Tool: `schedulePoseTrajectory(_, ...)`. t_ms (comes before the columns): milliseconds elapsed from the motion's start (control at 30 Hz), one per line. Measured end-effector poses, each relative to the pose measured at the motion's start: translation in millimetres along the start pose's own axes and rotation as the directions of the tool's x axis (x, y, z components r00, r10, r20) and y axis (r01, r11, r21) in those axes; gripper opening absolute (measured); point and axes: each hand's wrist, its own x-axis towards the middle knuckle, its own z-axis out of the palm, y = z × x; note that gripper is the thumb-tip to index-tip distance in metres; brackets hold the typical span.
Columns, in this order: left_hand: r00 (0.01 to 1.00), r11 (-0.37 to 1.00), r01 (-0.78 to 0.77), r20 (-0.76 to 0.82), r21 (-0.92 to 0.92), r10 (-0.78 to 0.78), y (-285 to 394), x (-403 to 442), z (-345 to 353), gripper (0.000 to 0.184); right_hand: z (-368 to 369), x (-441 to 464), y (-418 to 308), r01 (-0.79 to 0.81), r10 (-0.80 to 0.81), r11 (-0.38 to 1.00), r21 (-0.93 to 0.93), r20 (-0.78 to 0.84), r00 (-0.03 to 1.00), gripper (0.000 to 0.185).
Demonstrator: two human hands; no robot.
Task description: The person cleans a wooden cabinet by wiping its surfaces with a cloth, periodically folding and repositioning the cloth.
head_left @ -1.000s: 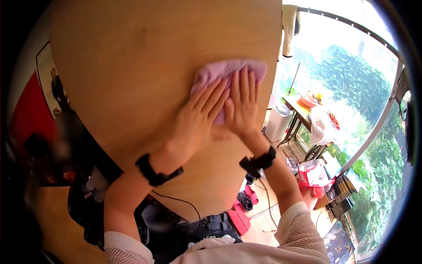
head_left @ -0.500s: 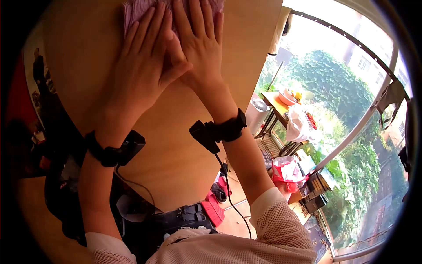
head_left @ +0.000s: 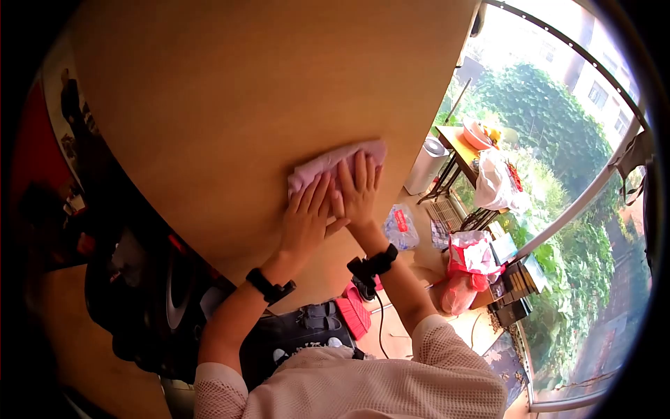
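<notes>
A folded pink cloth (head_left: pixel 315 170) lies against a broad wood-grain panel (head_left: pixel 230 105). My left hand (head_left: pixel 306 222) rests on the cloth's lower left part, palm toward the panel and fingers stretched out. Beside it, my right hand (head_left: pixel 358 195) presses flat on the right part of the cloth with its fingers spread. The thumbs meet or nearly meet between the hands. Both hands cover the lower portion of the cloth. Each wrist wears a black strap with a small device, and a cable hangs from the right one.
Right of the panel are a white bin (head_left: pixel 427 166), a small table (head_left: pixel 457 145) with a basin, and plastic bags (head_left: pixel 469 253) near a curved window. Below the panel's edge lie shoes (head_left: pixel 319 316) and a red ribbed item (head_left: pixel 353 318). Dark objects crowd the left.
Both hands and the cloth have moved down the panel toward my body, from the top of the view to its middle. The hands stay flat on the cloth. The view has shifted slightly.
</notes>
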Motion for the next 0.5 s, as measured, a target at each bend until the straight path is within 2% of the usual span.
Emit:
schedulePoseTrajectory(67, 0.998, 1.000, 0.013, -0.067, -0.019, -0.015, -5, 58, -26, 0.070, -26, 65, 2, -0.054, 0.055, 0.998, 0.021, -0.017, 0.998, 0.054)
schedulePoseTrajectory(167, 0.971, 0.998, -0.069, -0.229, 0.009, 0.070, -11, 144, -58, 0.068, -45, 152, 22, -0.009, 0.022, 0.998, 0.054, -0.241, 0.970, 0.053)
schedulePoseTrajectory(233, 0.943, 0.996, -0.059, -0.324, 0.062, 0.076, -9, 180, -66, 0.068, -55, 189, 41, 0.082, -0.100, 0.993, -0.084, -0.242, 0.965, 0.052)
schedulePoseTrajectory(333, 0.954, 0.984, -0.029, -0.289, 0.175, 0.079, -5, 187, -65, 0.070, -60, 195, 52, 0.253, -0.310, 0.921, -0.297, -0.163, 0.937, 0.056)
schedulePoseTrajectory(433, 0.980, 0.963, -0.074, -0.158, 0.261, 0.118, 11, 160, -38, 0.074, -44, 150, 54, 0.035, -0.047, 0.998, -0.046, -0.305, 0.951, 0.053)
schedulePoseTrajectory(500, 0.988, 0.976, -0.087, -0.110, 0.201, 0.111, 27, 140, -12, 0.079, -41, 114, 65, -0.020, 0.007, 0.998, -0.052, -0.239, 0.971, 0.056)
